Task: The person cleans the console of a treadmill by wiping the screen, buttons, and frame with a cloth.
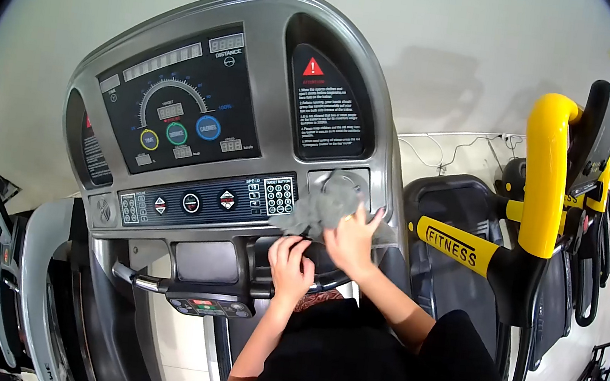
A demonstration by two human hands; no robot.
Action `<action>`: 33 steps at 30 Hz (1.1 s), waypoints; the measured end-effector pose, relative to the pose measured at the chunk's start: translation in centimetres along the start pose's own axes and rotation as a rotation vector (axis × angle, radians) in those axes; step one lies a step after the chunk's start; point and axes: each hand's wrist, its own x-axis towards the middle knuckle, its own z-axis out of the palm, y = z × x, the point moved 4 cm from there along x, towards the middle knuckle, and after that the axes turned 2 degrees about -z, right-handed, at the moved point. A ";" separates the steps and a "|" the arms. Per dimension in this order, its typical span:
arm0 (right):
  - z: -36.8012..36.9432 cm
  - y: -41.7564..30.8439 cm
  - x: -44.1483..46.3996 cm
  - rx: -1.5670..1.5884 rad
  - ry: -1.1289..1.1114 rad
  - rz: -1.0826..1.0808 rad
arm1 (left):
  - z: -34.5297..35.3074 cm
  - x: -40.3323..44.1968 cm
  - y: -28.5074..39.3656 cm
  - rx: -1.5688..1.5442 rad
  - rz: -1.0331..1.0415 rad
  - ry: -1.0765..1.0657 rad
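Right grip [352, 242] holding grey cloth [324, 207] against treadmill console [272, 118], left grip [290, 271] alongside — hold unclear — yellow handlebar [545, 174] to their right, pale wall [446, 33] beyond

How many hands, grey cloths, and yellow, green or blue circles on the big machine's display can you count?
Left hand and right hand: 2
Grey cloth: 1
Yellow circle, green circle and blue circle: 3
Total: 6

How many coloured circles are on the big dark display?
3: yellow at left, green in the middle, blue at right, all under the curved scale. None looks hidden: the cloth at the right hand lies outside the display.
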 end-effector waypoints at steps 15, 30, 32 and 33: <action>-2.0 5.6 -2.3 0.929 0.092 0.525 | 2.6 0.6 3.5 -0.073 0.198 -0.238; -1.1 0.3 4.0 0.155 0.058 -0.092 | 3.7 -0.5 -0.5 0.224 0.051 -0.174; -1.1 -0.3 4.7 0.184 0.032 -0.185 | 4.1 -0.8 -1.0 0.203 0.041 -0.162; -0.9 -0.3 4.8 0.227 0.028 -0.209 | 4.2 -0.9 -1.2 0.209 0.059 -0.147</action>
